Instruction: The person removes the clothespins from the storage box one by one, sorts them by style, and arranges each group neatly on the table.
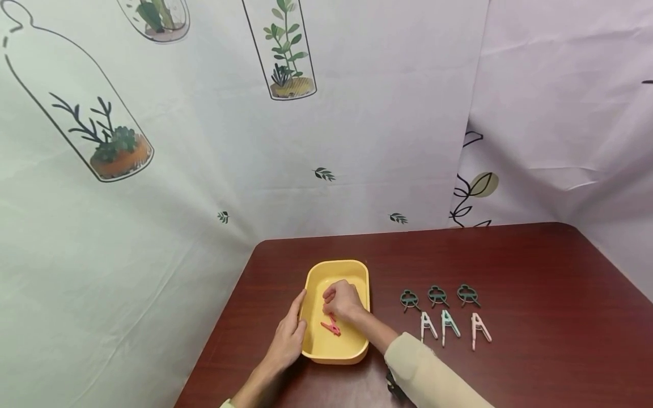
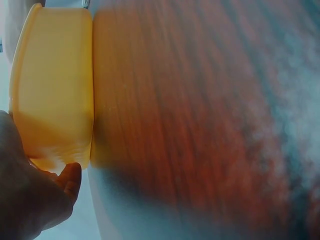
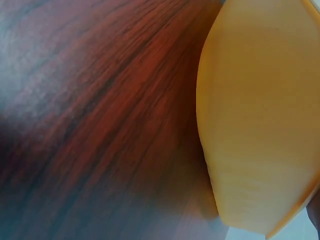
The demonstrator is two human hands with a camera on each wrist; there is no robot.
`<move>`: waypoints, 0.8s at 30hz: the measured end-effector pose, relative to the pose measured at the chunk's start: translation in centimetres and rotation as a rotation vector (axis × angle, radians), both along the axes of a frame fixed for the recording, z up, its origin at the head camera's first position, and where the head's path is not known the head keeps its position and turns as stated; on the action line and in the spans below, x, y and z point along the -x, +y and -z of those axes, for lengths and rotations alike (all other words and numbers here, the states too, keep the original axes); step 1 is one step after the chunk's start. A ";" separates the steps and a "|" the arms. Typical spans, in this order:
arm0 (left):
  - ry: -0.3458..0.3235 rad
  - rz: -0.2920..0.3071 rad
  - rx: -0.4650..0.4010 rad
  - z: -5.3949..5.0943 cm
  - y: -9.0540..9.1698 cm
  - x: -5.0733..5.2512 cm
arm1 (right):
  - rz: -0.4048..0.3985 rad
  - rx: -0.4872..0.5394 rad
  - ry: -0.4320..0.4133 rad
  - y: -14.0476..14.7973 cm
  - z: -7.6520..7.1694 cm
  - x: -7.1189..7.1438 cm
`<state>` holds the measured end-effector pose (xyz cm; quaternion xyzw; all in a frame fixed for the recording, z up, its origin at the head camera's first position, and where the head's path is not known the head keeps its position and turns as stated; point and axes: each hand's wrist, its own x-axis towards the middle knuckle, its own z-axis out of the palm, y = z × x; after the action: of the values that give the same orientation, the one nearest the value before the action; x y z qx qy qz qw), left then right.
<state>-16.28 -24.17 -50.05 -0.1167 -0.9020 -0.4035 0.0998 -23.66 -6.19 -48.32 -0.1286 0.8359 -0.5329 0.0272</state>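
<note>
A yellow tray stands on the table, its outer walls filling part of both wrist views. My left hand grips its left side, thumb near the rim and fingers along the outer wall. Over the inside of the tray, my right hand has its fingers curled and pinches a red clothespin, mostly covered by the fingers. Just below the fingertips, a red clothespin shows on the tray floor. The right wrist view shows only a dark sliver at its edge, not the fingers.
Right of the tray, three dark green round clips form a row on the dark red table. Beneath them lie a white clothespin, a teal clothespin and a pale pink clothespin. A printed cloth hangs behind.
</note>
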 end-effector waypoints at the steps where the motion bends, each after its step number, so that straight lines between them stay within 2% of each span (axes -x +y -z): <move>1: -0.001 0.002 -0.001 0.0 0.0 0.0 | 0.000 -0.007 0.013 0.0 0.0 0.0; 5: 0.000 0.006 -0.001 -0.1 0.1 0.1 | 0.012 -0.019 0.041 0.0 -0.1 0.1; 12: 0.000 0.005 -0.001 -0.2 0.1 0.2 | 0.033 -0.010 0.017 -0.1 -0.1 0.4; 24: -0.022 -0.008 0.005 -0.1 0.0 0.0 | 0.059 0.180 -0.085 -0.3 -0.1 0.6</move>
<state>-16.32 -24.15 -49.99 -0.1090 -0.9044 -0.4023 0.0910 -24.29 -6.46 -48.20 -0.0830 0.7863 -0.6112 0.0351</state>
